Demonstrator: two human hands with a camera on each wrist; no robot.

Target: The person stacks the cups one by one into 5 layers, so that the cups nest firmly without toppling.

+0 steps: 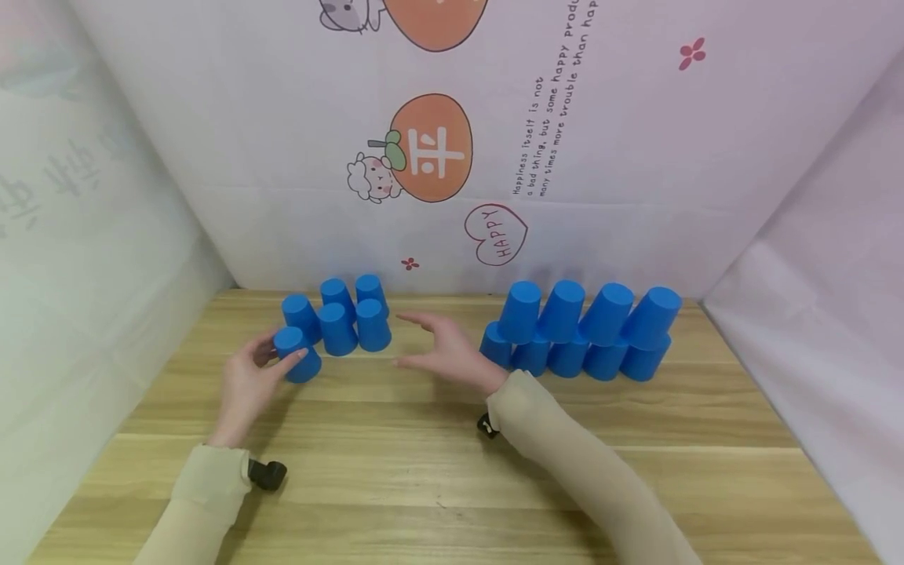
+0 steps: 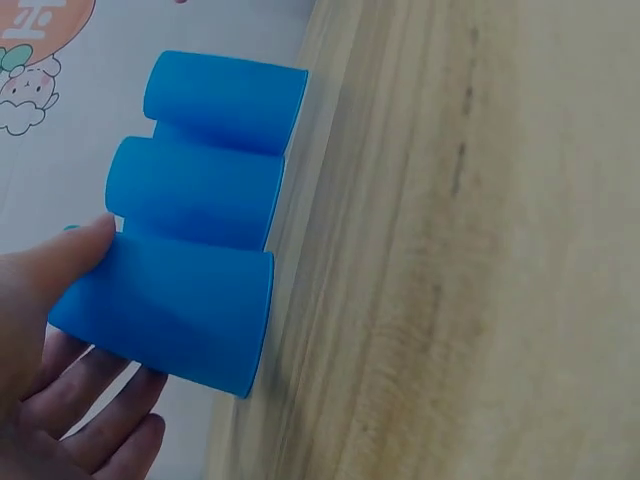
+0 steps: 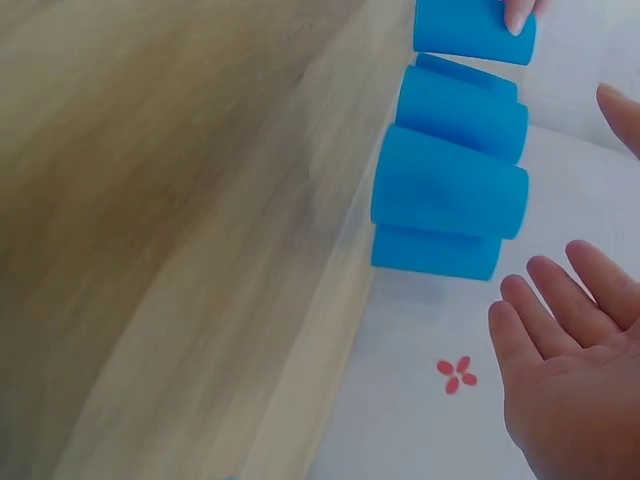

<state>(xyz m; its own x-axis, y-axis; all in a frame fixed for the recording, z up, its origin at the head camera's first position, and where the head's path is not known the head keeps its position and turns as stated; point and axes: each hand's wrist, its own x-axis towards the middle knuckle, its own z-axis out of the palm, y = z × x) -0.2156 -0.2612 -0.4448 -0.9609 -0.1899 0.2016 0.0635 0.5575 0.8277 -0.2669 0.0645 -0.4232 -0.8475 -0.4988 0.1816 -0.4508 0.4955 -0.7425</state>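
Note:
My left hand [image 1: 247, 380] grips an upside-down blue cup [image 1: 302, 369] at the front left, thumb on the near side and fingers around the far side. In the left wrist view that cup [image 2: 180, 305] lines up with two more blue cups. Just right and behind it, several upside-down blue cups stand close together, among them a front cup [image 1: 338, 331] and a right-hand cup [image 1: 374, 328]. My right hand [image 1: 452, 353] hovers to the right of these with fingers and thumb spread apart. Nothing is between them, as the right wrist view of the hand [image 3: 580, 385] also shows.
On the right side of the wooden table [image 1: 424, 479], several blue cups form two levels: an upper row [image 1: 565, 312] balanced on a lower row [image 1: 567, 359]. Behind the table rises a white printed cloth [image 1: 297, 157], and pale cloth walls flank both sides.

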